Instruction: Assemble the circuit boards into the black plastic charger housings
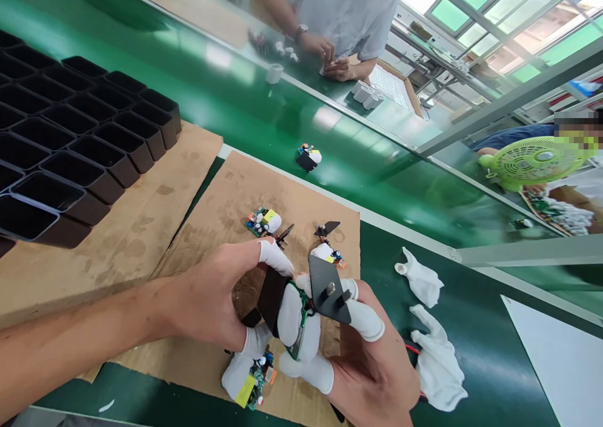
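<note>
Over cardboard (green bench, fan beyond), left hand clasps black case, right hand circuit board.

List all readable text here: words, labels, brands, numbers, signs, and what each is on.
None readable.
Two-pin black plug plate: no marking visible.
Black housing: no marking visible.
Lower circuit board: any component print too small to read.
Green fan: hub too small and blurred to tell.
</note>
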`<state>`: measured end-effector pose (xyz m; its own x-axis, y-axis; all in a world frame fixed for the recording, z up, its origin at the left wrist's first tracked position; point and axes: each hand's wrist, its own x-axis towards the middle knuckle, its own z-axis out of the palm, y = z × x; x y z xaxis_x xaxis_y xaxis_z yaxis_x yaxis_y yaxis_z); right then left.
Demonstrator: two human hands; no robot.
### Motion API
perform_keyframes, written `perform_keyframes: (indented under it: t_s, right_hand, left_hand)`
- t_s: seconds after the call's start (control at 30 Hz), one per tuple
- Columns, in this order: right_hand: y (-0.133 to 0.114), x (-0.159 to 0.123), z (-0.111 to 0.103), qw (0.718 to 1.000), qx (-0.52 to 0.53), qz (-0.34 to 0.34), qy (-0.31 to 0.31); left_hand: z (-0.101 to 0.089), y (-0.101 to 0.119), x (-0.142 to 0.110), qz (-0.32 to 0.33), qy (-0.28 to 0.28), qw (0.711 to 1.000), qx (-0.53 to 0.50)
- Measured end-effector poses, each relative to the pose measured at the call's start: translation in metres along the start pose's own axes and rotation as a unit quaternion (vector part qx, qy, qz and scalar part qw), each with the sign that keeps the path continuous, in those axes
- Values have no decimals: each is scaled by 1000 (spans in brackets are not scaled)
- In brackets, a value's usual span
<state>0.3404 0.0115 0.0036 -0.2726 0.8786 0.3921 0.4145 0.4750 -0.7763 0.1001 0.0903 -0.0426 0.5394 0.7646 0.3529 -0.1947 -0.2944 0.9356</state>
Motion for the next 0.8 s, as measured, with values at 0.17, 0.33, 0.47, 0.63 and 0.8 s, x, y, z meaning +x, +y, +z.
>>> perform_keyframes:
  t_s: [0.17,0.33,0.47,0.63,0.8]
  right_hand:
    - [-1,5,1,999,35,-16,-8]
    - [-1,7,1,999,33,-17,-14]
    - [-1,8,0,999,24,-19,-14]
    - [-1,9,0,999,31,-26,-13]
    - [0,6,0,999,18,-28,-17]
  left_hand:
    - [0,-2,0,5,-3,1000,-14]
    - [2,-5,-1,13,-2,999,-34]
    - [3,-4,0,2,-7,999,-47]
    - [3,-3,0,8,-2,999,-42]
    - [3,-3,0,-8,-7,998,-60]
